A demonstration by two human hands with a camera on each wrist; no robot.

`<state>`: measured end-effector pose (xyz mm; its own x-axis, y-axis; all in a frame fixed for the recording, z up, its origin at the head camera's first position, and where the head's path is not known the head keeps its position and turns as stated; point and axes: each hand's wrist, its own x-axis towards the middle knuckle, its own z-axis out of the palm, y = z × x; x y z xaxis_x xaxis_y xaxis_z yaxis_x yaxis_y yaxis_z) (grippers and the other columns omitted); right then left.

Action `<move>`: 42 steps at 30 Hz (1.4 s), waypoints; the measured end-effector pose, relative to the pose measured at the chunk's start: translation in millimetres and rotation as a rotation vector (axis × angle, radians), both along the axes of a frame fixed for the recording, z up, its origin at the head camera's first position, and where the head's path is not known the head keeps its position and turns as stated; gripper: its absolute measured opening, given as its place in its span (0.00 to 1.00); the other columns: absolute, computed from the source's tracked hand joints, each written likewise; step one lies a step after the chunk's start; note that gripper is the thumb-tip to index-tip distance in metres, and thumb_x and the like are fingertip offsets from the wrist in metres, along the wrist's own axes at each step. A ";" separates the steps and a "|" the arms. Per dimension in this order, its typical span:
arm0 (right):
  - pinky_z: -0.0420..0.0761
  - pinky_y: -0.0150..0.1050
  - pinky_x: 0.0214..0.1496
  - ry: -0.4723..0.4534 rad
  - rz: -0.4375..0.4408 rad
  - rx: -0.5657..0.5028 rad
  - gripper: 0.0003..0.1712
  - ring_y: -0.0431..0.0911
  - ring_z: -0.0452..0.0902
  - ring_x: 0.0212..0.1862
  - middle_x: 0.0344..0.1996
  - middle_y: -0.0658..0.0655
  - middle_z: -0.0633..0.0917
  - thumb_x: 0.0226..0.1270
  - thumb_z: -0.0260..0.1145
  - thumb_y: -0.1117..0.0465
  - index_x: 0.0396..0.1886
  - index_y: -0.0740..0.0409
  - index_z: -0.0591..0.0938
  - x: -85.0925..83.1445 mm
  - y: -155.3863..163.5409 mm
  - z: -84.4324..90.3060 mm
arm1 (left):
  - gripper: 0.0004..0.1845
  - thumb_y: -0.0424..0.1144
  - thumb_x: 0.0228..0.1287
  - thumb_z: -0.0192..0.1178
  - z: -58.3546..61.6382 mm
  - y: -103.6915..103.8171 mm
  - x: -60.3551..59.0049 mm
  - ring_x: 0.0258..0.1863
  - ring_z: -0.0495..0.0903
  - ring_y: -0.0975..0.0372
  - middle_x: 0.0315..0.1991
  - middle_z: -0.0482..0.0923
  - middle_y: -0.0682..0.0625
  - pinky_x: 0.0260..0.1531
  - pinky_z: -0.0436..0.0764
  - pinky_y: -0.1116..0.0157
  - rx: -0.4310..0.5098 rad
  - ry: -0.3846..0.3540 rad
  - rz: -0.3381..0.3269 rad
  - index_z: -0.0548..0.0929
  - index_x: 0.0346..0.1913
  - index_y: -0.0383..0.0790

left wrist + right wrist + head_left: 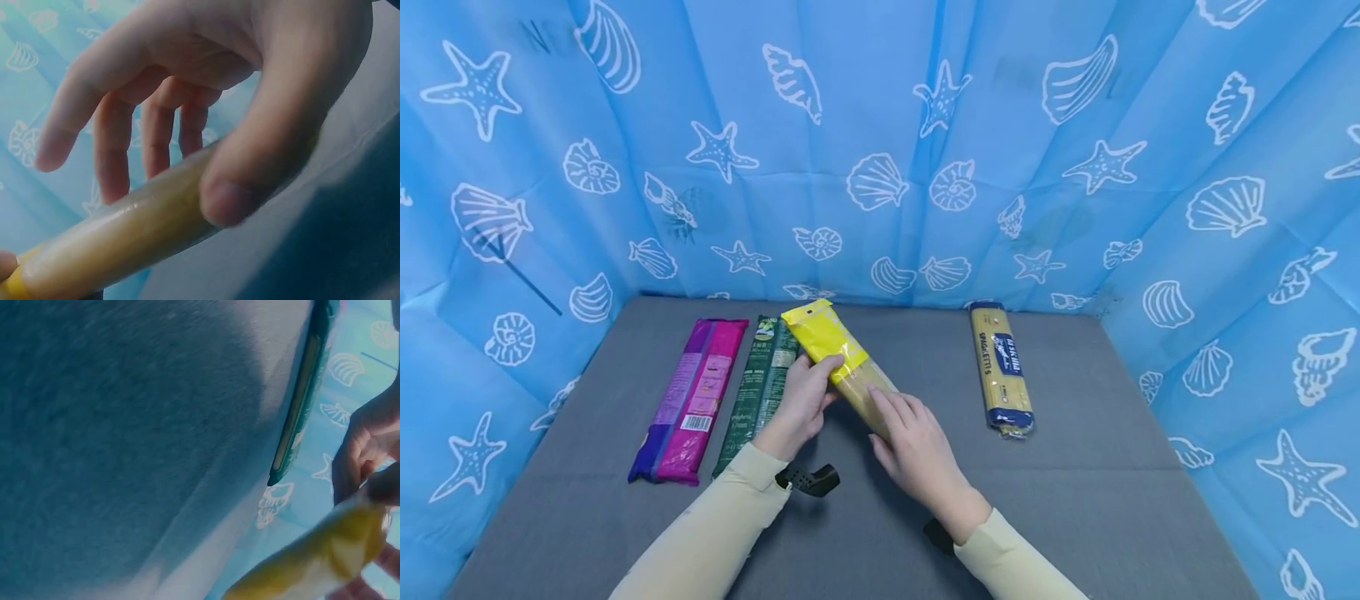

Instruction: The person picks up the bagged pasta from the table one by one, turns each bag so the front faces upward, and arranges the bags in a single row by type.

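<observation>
A yellow-topped spaghetti packet [838, 354] is held slantwise over the grey table [1075, 483], its yellow end pointing back and left. My left hand [808, 387] grips its middle, the thumb across the top. In the left wrist view the thumb [228, 200] presses on the clear pasta-filled part of the packet [125, 237], with the other fingers spread behind it. My right hand [898, 421] holds the packet's near end, fingers laid over it. In the right wrist view the packet [312, 562] looks blurred and crosses the lower right.
A magenta and purple packet [688, 400] and a dark green packet [760, 387] lie side by side on the table's left. A yellow and blue spaghetti packet [1002, 368] lies to the right. Blue shell-print sheeting [880, 150] walls in three sides.
</observation>
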<state>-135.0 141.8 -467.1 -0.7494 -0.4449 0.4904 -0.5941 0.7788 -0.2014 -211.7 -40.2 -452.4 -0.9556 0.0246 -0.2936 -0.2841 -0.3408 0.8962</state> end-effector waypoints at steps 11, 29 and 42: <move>0.75 0.46 0.58 -0.361 -0.014 -0.297 0.34 0.44 0.72 0.58 0.60 0.53 0.75 0.72 0.58 0.47 0.72 0.55 0.64 -2.2 7.7 -4.3 | 0.21 0.43 0.74 0.53 3.9 -11.3 0.8 0.52 0.78 0.52 0.56 0.74 0.41 0.46 0.80 0.56 -0.036 0.070 -0.078 0.67 0.65 0.41; 0.81 0.45 0.47 -0.963 0.115 -0.873 0.37 0.55 0.78 0.52 0.57 0.67 0.73 0.76 0.54 0.63 0.76 0.56 0.47 8.4 3.3 -24.3 | 0.21 0.45 0.78 0.45 -16.6 -7.9 5.5 0.52 0.77 0.55 0.54 0.74 0.42 0.57 0.72 0.54 -0.232 0.187 -0.257 0.61 0.67 0.41; 0.80 0.45 0.46 -0.896 0.035 -0.850 0.37 0.54 0.76 0.48 0.51 0.66 0.71 0.76 0.51 0.68 0.77 0.55 0.45 8.0 8.3 -26.8 | 0.33 0.39 0.76 0.47 -26.6 8.0 9.1 0.59 0.73 0.56 0.69 0.63 0.46 0.56 0.73 0.54 -0.333 0.286 -0.279 0.45 0.77 0.53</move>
